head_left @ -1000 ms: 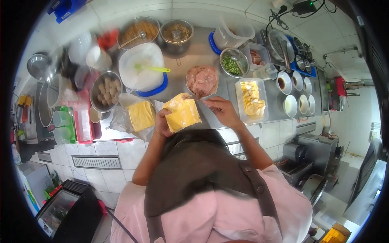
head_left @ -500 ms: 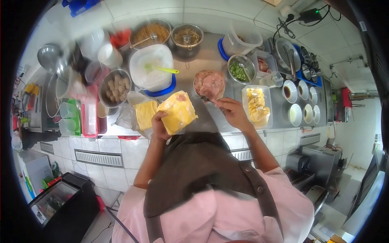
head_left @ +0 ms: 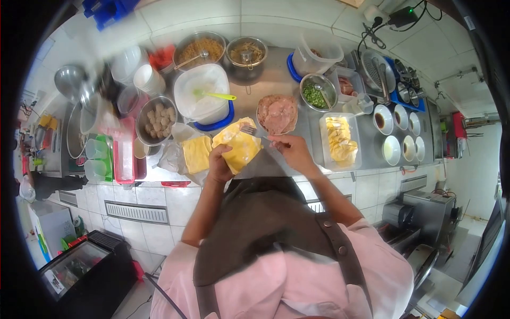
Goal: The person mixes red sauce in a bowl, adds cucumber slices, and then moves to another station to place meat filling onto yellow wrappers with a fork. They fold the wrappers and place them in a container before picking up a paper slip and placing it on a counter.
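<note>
My left hand [head_left: 221,162] grips a stack of yellow dumpling wrappers [head_left: 238,151] held up over the counter's front edge. A fork [head_left: 248,129] is in my right hand [head_left: 293,151], its tines against the upper part of the top wrapper. Whether filling lies under the tines is hard to make out. Just beyond the hands sits a bowl of pink minced meat [head_left: 277,114]. Another stack of yellow wrappers [head_left: 197,154] lies on plastic left of my left hand. To the right, a clear tub [head_left: 355,159] contains folded yellow dumplings [head_left: 340,141].
Left of centre stand a white tub [head_left: 202,90] with a green-handled utensil and a bowl of meatballs [head_left: 159,121]. Chopped greens fill a steel bowl [head_left: 315,97]. Several small white bowls [head_left: 391,150] line the right side. Steel pots [head_left: 246,72] stand along the back.
My right hand has brought the fork from the minced meat leftward to the held wrappers. The bit of meat seen on the top wrapper's corner is now hidden by the fork.
</note>
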Available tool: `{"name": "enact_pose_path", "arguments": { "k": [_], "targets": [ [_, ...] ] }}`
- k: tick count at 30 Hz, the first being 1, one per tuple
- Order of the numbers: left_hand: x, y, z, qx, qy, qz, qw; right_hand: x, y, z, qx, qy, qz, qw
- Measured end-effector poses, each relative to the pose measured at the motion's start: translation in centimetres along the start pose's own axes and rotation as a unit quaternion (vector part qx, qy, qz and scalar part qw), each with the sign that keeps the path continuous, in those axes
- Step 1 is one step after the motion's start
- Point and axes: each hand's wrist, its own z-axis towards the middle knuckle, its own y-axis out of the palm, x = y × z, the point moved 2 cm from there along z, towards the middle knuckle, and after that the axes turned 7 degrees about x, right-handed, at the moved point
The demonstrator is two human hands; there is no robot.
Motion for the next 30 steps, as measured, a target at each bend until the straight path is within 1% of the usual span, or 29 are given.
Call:
{"name": "enact_pose_path", "arguments": {
  "k": [1, 2, 4, 5, 7, 8, 9, 10, 12, 14, 16, 19, 20, 21, 22, 23, 24, 25, 26, 28, 29, 30],
  "targets": [
    [0.0, 0.5, 0.0, 0.002, 0.0, 0.001, 1.0, -0.3, 0.4, -0.5, 0.058, -0.159, -0.09, 0.981],
    [-0.1, 1.0, 0.0, 0.001, 0.017, 0.003, 1.0, -0.2, 0.8, -0.8, 0.058, -0.158, -0.088, 0.982],
    [-0.3, 1.3, 0.1, 0.001, 0.036, 0.004, 0.999, -0.3, 1.2, -1.4, 0.084, -0.257, -0.155, 0.95],
    [-0.5, 1.1, 0.2, 0.015, 0.038, 0.014, 0.999, -0.3, 1.4, -1.7, 0.083, -0.256, -0.154, 0.951],
    [-0.9, 0.8, 0.4, 0.03, 0.039, 0.023, 0.999, -0.3, 1.4, -2.2, 0.091, -0.261, -0.207, 0.939],
    [-1.1, 0.8, 0.5, 0.054, 0.032, 0.037, 0.997, -0.3, 1.3, -2.3, 0.09, -0.259, -0.207, 0.939],
    [-1.2, 0.7, 0.5, 0.078, 0.026, 0.052, 0.995, -0.5, 1.2, -2.3, 0.089, -0.277, -0.245, 0.925],
    [-1.3, 0.8, 0.6, 0.079, 0.024, 0.052, 0.995, -0.6, 1.2, -2.3, 0.088, -0.294, -0.282, 0.909],
    [-1.0, 1.5, 0.4, 0.099, 0.101, 0.158, 0.977, -0.6, 1.2, -2.3, 0.084, -0.289, -0.277, 0.913],
    [-0.9, 1.3, 0.3, 0.113, 0.107, 0.154, 0.976, -0.8, 1.2, -2.2, 0.077, -0.286, -0.271, 0.916],
    [-0.8, 0.7, 0.1, 0.129, 0.117, 0.147, 0.974, -1.0, 1.3, -2.0, 0.052, -0.298, -0.266, 0.915],
    [-0.6, -2.3, -1.1, 0.173, 0.158, 0.118, 0.965, -1.1, 1.8, -1.7, 0.005, -0.281, -0.237, 0.93],
    [-0.2, -4.1, -1.6, 0.227, 0.2, 0.116, 0.946, -0.9, 2.4, -1.5, -0.003, -0.286, -0.233, 0.93],
    [0.5, -5.5, -2.3, 0.279, 0.24, 0.115, 0.923, -0.1, 3.2, -1.2, -0.039, -0.232, -0.207, 0.95],
    [1.2, -6.9, -3.0, 0.282, 0.243, 0.114, 0.921, 0.9, 3.8, -1.0, -0.073, -0.175, -0.182, 0.965],
    [2.0, -8.2, -4.1, 0.276, 0.258, 0.086, 0.922, 1.9, 4.9, -0.6, -0.075, -0.175, -0.181, 0.965],
    [2.5, -9.2, -5.1, 0.269, 0.272, 0.057, 0.922, 3.1, 6.7, 0.2, -0.11, -0.149, -0.18, 0.966],
    [3.2, -9.1, -6.2, 0.265, 0.266, 0.048, 0.926, 4.2, 8.7, 1.0, -0.145, -0.123, -0.178, 0.965],
    [3.5, -9.0, -7.0, 0.267, 0.268, 0.047, 0.924, 5.1, 10.5, 1.8, -0.148, -0.124, -0.177, 0.965],
    [4.2, -8.7, -8.0, 0.238, 0.266, 0.057, 0.932, 6.2, 14.3, 3.5, -0.156, -0.189, -0.162, 0.956],
    [4.3, -8.4, -8.3, 0.239, 0.269, 0.056, 0.932, 6.6, 15.6, 4.4, -0.159, -0.191, -0.161, 0.955],
    [4.3, -8.0, -8.4, 0.242, 0.253, 0.065, 0.935, 6.7, 16.5, 5.2, -0.156, -0.22, -0.181, 0.946]
  ]
}}
